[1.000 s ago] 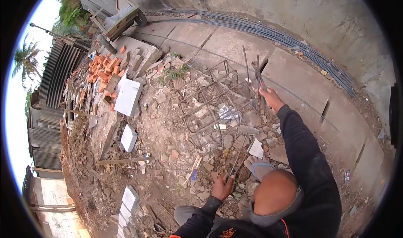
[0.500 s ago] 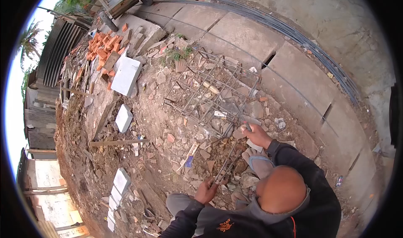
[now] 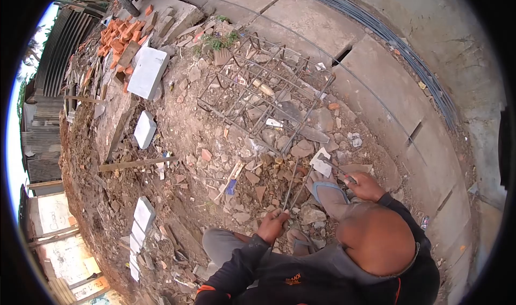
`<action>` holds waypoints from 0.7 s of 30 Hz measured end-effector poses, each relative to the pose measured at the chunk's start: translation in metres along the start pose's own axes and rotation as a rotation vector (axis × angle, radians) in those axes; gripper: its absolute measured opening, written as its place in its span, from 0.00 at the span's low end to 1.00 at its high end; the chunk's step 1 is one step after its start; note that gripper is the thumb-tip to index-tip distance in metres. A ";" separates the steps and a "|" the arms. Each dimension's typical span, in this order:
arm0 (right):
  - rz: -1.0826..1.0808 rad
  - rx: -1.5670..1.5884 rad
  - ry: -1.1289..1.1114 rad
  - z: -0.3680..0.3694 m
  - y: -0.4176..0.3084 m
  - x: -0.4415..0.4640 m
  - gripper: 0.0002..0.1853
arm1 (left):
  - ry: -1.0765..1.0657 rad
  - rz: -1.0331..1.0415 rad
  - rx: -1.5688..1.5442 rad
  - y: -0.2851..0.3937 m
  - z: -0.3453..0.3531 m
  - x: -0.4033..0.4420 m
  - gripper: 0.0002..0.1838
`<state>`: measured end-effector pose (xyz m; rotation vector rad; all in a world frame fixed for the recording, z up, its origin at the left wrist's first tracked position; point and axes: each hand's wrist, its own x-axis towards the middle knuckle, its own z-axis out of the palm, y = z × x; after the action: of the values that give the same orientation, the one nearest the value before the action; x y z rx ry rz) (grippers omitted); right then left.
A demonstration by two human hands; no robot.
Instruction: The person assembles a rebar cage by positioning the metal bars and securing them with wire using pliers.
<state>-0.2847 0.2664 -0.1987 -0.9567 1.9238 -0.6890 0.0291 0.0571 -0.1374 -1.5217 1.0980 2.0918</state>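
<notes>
Landmark: metal-bar cage (image 3: 308, 115). Left hand (image 3: 273, 226): fingers closed round thin rods (image 3: 291, 184), near side of cage. Right hand (image 3: 366, 186): closed on slim tool (image 3: 336, 168), near side of cage, rightward. Step, apparently: steadying rods; demands firm left grip.
</notes>
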 end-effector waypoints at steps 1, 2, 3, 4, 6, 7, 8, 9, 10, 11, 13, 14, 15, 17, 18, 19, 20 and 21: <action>0.078 -0.018 -0.157 -0.005 -0.004 -0.004 0.20 | -0.018 -0.052 -0.130 0.001 0.003 0.000 0.11; 0.086 -0.011 -0.163 -0.004 -0.002 -0.008 0.20 | -0.017 -0.064 -0.130 0.002 0.004 0.000 0.11; 0.023 0.020 -0.209 -0.003 -0.001 -0.010 0.19 | -0.030 -0.085 -0.172 0.004 0.003 -0.001 0.11; -0.043 0.052 -0.254 -0.003 -0.001 -0.011 0.19 | -0.041 -0.104 -0.214 0.006 0.002 -0.002 0.11; -0.088 0.057 -0.332 -0.008 -0.008 -0.007 0.19 | -0.028 -0.120 -0.220 0.005 -0.005 -0.004 0.12; -0.137 0.053 -0.405 -0.011 -0.012 -0.004 0.20 | -0.030 -0.125 -0.222 0.006 -0.011 -0.008 0.13; -0.142 0.053 -0.411 -0.009 -0.010 0.002 0.20 | -0.032 -0.126 -0.226 0.011 -0.014 -0.013 0.14; -0.189 0.018 -0.445 -0.005 -0.008 0.009 0.21 | -0.031 -0.150 -0.286 0.017 -0.017 -0.022 0.16; -0.237 -0.018 -0.480 -0.005 -0.012 0.016 0.21 | -0.025 -0.147 -0.293 0.015 -0.024 -0.027 0.16; -0.256 -0.028 -0.495 -0.007 -0.020 0.028 0.21 | 0.007 -0.132 -0.374 0.011 -0.034 -0.035 0.15; -0.241 -0.123 -0.649 -0.015 -0.052 0.047 0.22 | 0.083 -0.099 -0.494 0.008 -0.047 -0.043 0.13; -0.250 -0.139 -0.661 -0.016 -0.068 0.053 0.22 | 0.086 -0.089 -0.512 0.007 -0.054 -0.044 0.13; -0.243 -0.157 -0.706 -0.017 -0.085 0.058 0.23 | 0.136 -0.010 -0.537 0.005 -0.062 -0.043 0.12; -0.243 -0.203 -0.764 -0.014 -0.118 0.070 0.24 | 0.241 0.114 -0.582 0.002 -0.083 -0.032 0.11; -0.220 -0.185 -0.784 -0.010 -0.133 0.075 0.25 | 0.242 0.123 -0.607 0.008 -0.092 -0.031 0.11; -0.195 -0.166 -0.803 -0.006 -0.143 0.079 0.25 | 0.245 0.201 -0.577 0.018 -0.102 -0.030 0.11; -0.200 -0.187 -0.816 0.005 -0.144 0.084 0.25 | 0.248 0.277 -0.544 0.024 -0.110 -0.028 0.10; -0.232 -0.163 -0.753 0.022 -0.139 0.091 0.26 | 0.249 0.286 -0.564 0.027 -0.118 -0.024 0.10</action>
<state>-0.2475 0.1122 -0.1451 -1.3239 1.2231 -0.2321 0.0976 -0.0440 -0.1209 -2.0250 0.8833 2.6197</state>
